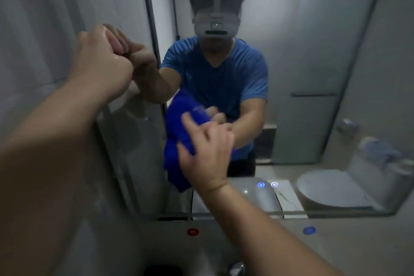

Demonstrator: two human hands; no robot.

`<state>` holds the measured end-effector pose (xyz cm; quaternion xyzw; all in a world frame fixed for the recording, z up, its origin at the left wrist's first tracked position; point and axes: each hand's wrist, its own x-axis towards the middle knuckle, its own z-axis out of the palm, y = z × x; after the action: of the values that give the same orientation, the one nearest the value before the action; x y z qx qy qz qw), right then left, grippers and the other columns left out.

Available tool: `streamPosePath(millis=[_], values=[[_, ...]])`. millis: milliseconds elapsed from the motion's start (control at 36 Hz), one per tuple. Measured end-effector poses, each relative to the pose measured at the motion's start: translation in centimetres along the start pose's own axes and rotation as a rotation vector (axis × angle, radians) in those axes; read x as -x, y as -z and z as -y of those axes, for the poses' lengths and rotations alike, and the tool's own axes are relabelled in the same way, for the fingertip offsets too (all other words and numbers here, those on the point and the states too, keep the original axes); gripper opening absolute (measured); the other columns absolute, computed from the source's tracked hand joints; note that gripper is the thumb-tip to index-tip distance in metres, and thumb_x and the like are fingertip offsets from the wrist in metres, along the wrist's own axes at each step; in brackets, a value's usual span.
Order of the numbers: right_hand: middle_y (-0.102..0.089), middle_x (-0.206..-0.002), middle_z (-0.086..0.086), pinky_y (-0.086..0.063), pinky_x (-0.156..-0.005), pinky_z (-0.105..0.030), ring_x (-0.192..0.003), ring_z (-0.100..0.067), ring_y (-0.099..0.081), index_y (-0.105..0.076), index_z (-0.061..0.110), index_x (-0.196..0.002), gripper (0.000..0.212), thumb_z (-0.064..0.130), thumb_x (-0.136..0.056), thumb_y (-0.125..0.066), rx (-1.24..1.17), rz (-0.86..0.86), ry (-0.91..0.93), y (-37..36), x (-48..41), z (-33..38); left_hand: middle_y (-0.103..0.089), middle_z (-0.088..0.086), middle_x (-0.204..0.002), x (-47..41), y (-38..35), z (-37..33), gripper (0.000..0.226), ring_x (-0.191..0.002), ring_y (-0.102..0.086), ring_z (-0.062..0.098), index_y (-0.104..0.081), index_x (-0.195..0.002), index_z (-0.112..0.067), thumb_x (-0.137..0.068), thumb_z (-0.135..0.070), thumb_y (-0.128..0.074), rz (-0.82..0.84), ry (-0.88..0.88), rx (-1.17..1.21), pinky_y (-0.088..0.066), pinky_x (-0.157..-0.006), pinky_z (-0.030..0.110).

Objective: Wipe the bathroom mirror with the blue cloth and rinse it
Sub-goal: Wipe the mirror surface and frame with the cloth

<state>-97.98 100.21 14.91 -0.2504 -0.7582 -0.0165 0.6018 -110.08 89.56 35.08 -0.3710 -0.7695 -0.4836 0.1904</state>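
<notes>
The bathroom mirror fills the wall ahead and looks hazy. My right hand presses the bunched blue cloth against the glass near the mirror's lower left, fingers spread over it. My left hand is raised at the mirror's left edge, fingers curled into a fist with nothing visible in it, touching or almost touching the dark frame. The reflection shows a person in a blue shirt with both arms out.
Below the mirror sit a red tap marker and a blue one, with a chrome faucet at the bottom edge. Two lit touch buttons glow on the glass. A toilet and shower door appear in reflection.
</notes>
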Motion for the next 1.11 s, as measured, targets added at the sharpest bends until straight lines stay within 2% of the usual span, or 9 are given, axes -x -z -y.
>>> streamPosePath(millis=[111, 222, 417, 583, 639, 833, 944, 1028, 1111], values=[[-0.059, -0.096, 0.001, -0.044, -0.082, -0.046, -0.086, -0.022, -0.054, -0.067, 0.027, -0.137, 0.049, 0.034, -0.089, -0.076, -0.125, 0.199, 0.077, -2.0, 6.4, 0.0, -0.048, 0.011, -0.115, 0.5, -0.7, -0.2, 0.025, -0.100, -0.050, 0.026, -0.045, -0.094, -0.017, -0.088, 0.005, -0.056, 0.012, 0.030, 0.026, -0.032, -0.058, 0.027], [-0.062, -0.101, 0.006, -0.050, -0.082, -0.044, -0.088, -0.021, -0.056, -0.064, 0.033, -0.135, 0.048, 0.035, -0.089, -0.073, -0.099, 0.320, 0.021, -1.7, 11.8, -2.4, -0.059, 0.015, -0.117, 2.7, -2.4, -0.9, 0.016, -0.096, -0.055, 0.028, -0.057, -0.100, -0.013, -0.084, -0.010, -0.055, 0.043, 0.034, 0.058, -0.039, -0.071, 0.038], [-0.061, -0.095, 0.004, -0.053, -0.071, -0.041, -0.079, -0.026, -0.062, -0.056, 0.037, -0.126, 0.059, 0.028, -0.071, -0.075, 0.048, 0.406, -0.304, 4.4, 18.1, -11.0, -0.052, 0.005, -0.110, 8.1, -7.6, -2.8, 0.018, -0.097, -0.061, 0.029, -0.050, -0.097, -0.024, -0.086, -0.027, -0.065, 0.108, 0.004, 0.071, -0.057, -0.086, 0.051], [-0.066, -0.125, -0.013, -0.055, -0.101, -0.053, -0.111, -0.038, -0.066, -0.051, 0.030, -0.132, 0.048, 0.017, -0.088, -0.067, -0.002, -0.014, -0.886, 10.0, 19.6, -17.4, -0.044, 0.001, -0.113, 9.7, -9.7, -3.9, 0.029, -0.112, -0.056, 0.030, -0.045, -0.100, -0.024, -0.089, -0.034, -0.070, 0.113, 0.002, -0.028, -0.052, -0.097, 0.048], [-0.065, -0.126, -0.012, -0.054, -0.101, -0.058, -0.114, -0.039, -0.064, -0.050, 0.031, -0.131, 0.050, 0.016, -0.090, -0.073, 0.004, -0.083, -1.005, 11.2, 19.3, -18.9, -0.048, 0.005, -0.119, 9.6, -9.9, -4.1, 0.034, -0.114, -0.057, 0.032, -0.046, -0.105, -0.023, -0.088, -0.039, -0.071, 0.118, 0.012, -0.068, -0.052, -0.098, 0.049], [-0.066, -0.121, 0.006, -0.048, -0.094, -0.033, -0.108, -0.019, -0.064, -0.061, 0.028, -0.129, 0.047, 0.020, -0.089, -0.083, -0.105, 0.095, -0.901, 9.5, 19.0, -15.5, -0.049, 0.011, -0.129, 9.4, -9.9, -4.2, 0.047, -0.121, -0.054, 0.034, -0.048, -0.119, -0.018, -0.087, -0.043, -0.073, 0.146, 0.016, -0.149, -0.049, -0.101, 0.049], [-0.064, -0.104, 0.025, -0.048, -0.079, -0.019, -0.094, 0.006, -0.063, -0.055, 0.046, -0.119, 0.033, 0.033, -0.096, -0.075, -0.175, 0.266, -0.815, 7.8, 17.4, -12.6, -0.047, 0.011, -0.129, 9.2, -9.6, -4.0, 0.049, -0.122, -0.053, 0.033, -0.047, -0.119, -0.019, -0.087, -0.047, -0.073, 0.187, 0.004, -0.174, -0.048, -0.101, 0.047], [-0.066, -0.097, 0.018, -0.053, -0.072, -0.029, -0.084, -0.003, -0.065, -0.049, 0.046, -0.119, 0.023, 0.046, -0.100, -0.062, -0.171, 0.278, -0.781, 6.9, 15.9, -10.7, -0.047, 0.009, -0.128, 9.3, -9.4, -4.2, 0.048, -0.119, -0.054, 0.032, -0.046, -0.116, -0.021, -0.088, -0.049, -0.074, 0.201, -0.003, -0.182, -0.048, -0.097, 0.046], [-0.063, -0.087, 0.018, -0.045, -0.065, -0.023, -0.073, 0.000, -0.060, -0.043, 0.047, -0.114, 0.017, 0.045, -0.105, -0.057, -0.162, 0.303, -0.810, 7.2, 14.3, -9.8, -0.047, 0.009, -0.127, 9.4, -9.3, -4.1, 0.046, -0.120, -0.053, 0.032, -0.045, -0.113, -0.022, -0.087, -0.046, -0.074, 0.199, -0.007, -0.170, -0.047, -0.096, 0.044]])
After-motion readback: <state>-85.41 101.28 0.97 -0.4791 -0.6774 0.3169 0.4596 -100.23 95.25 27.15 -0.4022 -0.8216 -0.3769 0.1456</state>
